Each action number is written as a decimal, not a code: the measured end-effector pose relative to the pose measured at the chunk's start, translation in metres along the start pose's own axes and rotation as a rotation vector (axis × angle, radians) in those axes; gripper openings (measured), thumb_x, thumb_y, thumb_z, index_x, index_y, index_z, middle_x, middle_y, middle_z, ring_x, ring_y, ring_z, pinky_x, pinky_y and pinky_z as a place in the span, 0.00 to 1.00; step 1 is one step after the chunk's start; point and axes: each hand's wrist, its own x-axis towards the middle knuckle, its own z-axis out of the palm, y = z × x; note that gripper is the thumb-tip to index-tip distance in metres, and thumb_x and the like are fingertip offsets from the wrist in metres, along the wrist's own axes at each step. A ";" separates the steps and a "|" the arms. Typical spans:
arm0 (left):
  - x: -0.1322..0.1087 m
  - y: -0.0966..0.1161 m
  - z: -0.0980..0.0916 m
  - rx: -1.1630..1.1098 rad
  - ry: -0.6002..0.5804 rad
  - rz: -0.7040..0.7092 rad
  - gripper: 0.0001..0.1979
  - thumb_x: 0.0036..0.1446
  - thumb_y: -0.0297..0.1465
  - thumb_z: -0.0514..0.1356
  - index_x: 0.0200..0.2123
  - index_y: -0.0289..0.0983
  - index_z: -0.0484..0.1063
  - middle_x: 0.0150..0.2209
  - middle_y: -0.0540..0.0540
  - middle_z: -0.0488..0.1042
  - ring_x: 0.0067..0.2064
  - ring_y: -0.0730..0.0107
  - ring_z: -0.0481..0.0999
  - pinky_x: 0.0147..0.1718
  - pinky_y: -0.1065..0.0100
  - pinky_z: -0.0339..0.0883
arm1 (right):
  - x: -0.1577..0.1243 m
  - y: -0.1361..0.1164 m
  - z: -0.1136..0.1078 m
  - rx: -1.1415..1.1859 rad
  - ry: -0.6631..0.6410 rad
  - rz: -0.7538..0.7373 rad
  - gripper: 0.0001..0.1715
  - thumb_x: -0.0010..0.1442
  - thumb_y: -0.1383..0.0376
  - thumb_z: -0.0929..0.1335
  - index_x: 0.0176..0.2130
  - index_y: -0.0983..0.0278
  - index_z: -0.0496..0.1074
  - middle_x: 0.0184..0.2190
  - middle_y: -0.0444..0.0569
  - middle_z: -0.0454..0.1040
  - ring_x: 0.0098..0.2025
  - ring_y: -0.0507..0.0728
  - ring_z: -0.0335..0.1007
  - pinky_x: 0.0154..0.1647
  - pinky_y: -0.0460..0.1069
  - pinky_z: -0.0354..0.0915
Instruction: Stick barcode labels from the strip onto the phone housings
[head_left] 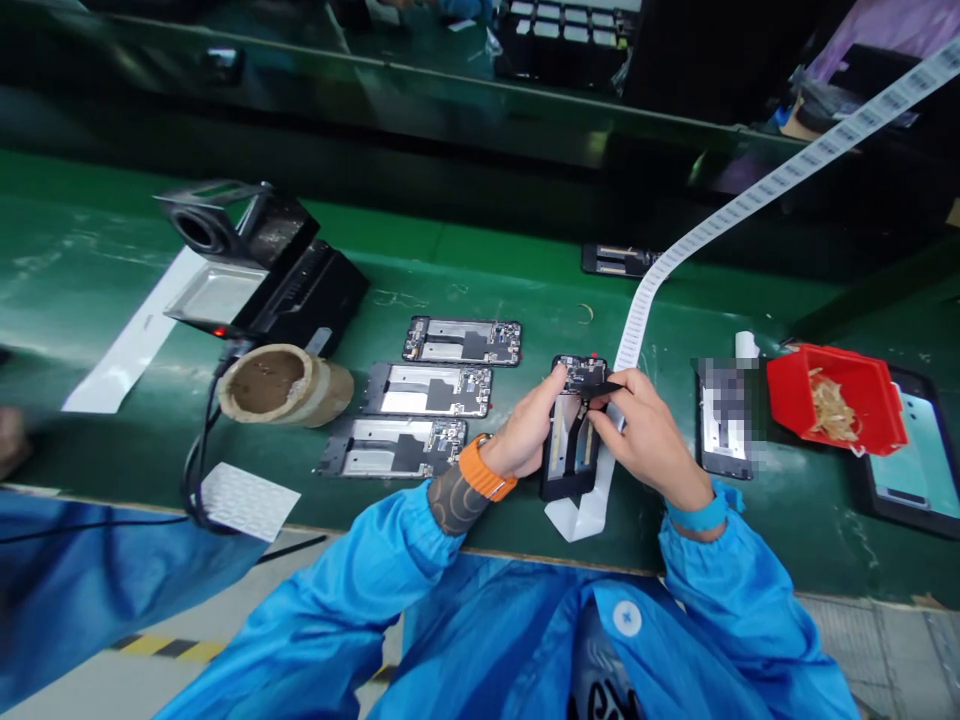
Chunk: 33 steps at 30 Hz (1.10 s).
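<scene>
An opened phone (559, 470) with its circuit board exposed at the top stands lengthwise in front of me, near the table's front edge. My left hand (529, 420) grips its left side, thumb by the board; the other fingers are mostly hidden. Pinched in my right hand (641, 430) are black tweezers (616, 390), with their tip over the lower part of the board. Under the phone and my right hand runs a strip of barcode labels (637, 325). Left of my hands lie three more opened phones (465, 340), side by side.
To the left are a black soldering station (300, 290) with a cable and a cardboard tube (315, 390). A red bin (892, 420) holding rubber bands, an opened phone (724, 425) and a phone in a tray (926, 450) lie right. Another person's hand (10, 438) shows far left.
</scene>
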 end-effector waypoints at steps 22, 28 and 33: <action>0.011 0.021 -0.012 -0.219 0.298 0.143 0.29 0.65 0.54 0.48 0.37 0.38 0.79 0.33 0.43 0.81 0.42 0.55 0.82 0.43 0.58 0.76 | -0.004 -0.022 -0.027 0.657 -0.391 -0.056 0.07 0.70 0.68 0.64 0.37 0.60 0.66 0.41 0.47 0.78 0.41 0.52 0.76 0.41 0.48 0.70; 0.006 -0.006 -0.002 -0.174 0.098 0.001 0.29 0.62 0.56 0.54 0.42 0.37 0.80 0.35 0.43 0.82 0.45 0.52 0.82 0.45 0.58 0.75 | -0.004 -0.026 0.007 0.392 -0.006 0.003 0.09 0.63 0.73 0.66 0.34 0.60 0.65 0.36 0.47 0.79 0.30 0.51 0.73 0.29 0.46 0.65; 0.004 -0.010 0.004 -0.149 0.137 0.007 0.27 0.66 0.50 0.52 0.41 0.35 0.80 0.36 0.43 0.82 0.46 0.56 0.81 0.49 0.59 0.74 | -0.002 -0.023 0.022 0.150 0.171 -0.046 0.09 0.64 0.74 0.64 0.35 0.60 0.67 0.31 0.45 0.76 0.28 0.52 0.70 0.30 0.47 0.66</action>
